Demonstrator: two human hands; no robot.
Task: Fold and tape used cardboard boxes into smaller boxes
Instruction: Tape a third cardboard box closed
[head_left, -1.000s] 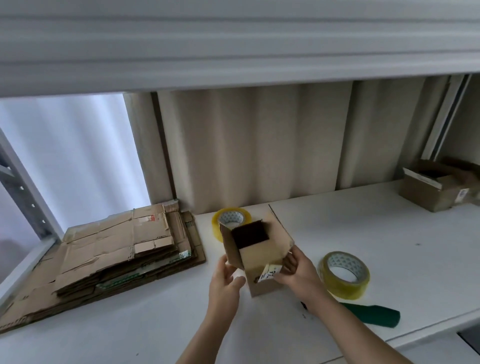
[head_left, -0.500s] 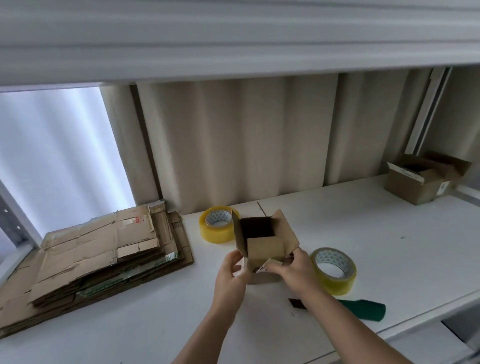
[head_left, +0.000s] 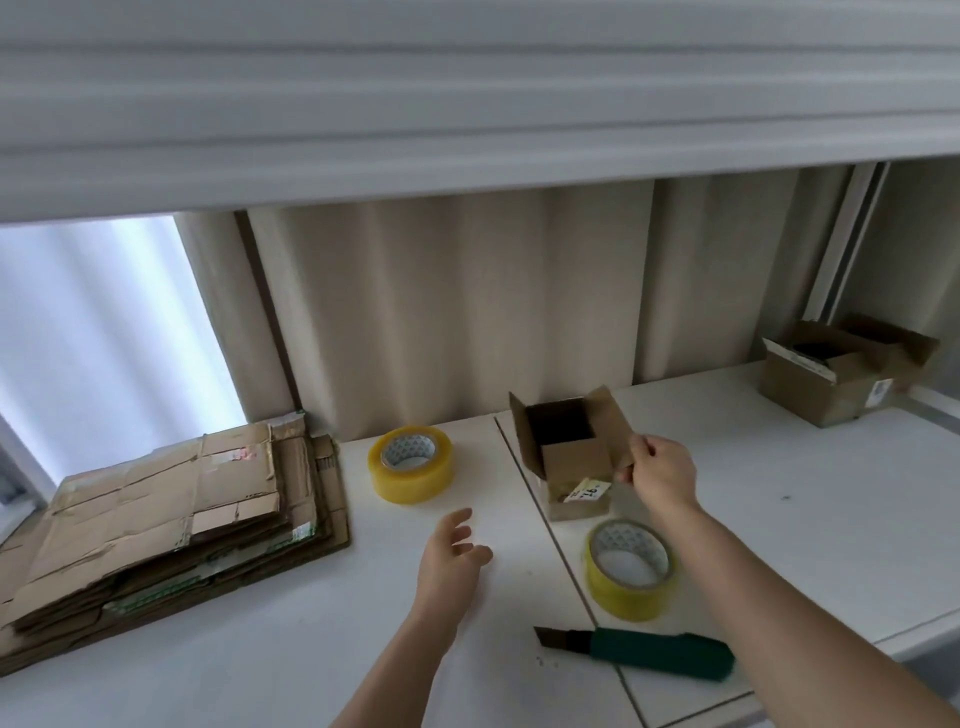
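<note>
Head view. The right hand (head_left: 661, 470) grips the small cardboard box (head_left: 569, 453) by its right-side flap, thumb and fingers pinched on the flap edge. The box stands upright on the white surface (head_left: 810, 519), its top open and its flaps raised; a pale label with handwritten marks sits on its near face. Whether the box base rests fully on the surface cannot be determined.

The left hand (head_left: 451, 564) holds nothing. Its fingers are spread and relaxed, palm turned toward the box, hovering above the surface well apart from the box.

A yellow tape roll (head_left: 410, 464) lies flat to the left of the box, near the back wall. A second tape roll (head_left: 630, 569) lies flat just in front of the box. A green-handled utility knife (head_left: 641, 646) lies on the surface near the front edge, blade end pointing left.

A stack of flattened cardboard (head_left: 156, 519) lies at the left end of the surface. A second open cardboard box (head_left: 836, 370) stands at the far right, against the back.
</note>
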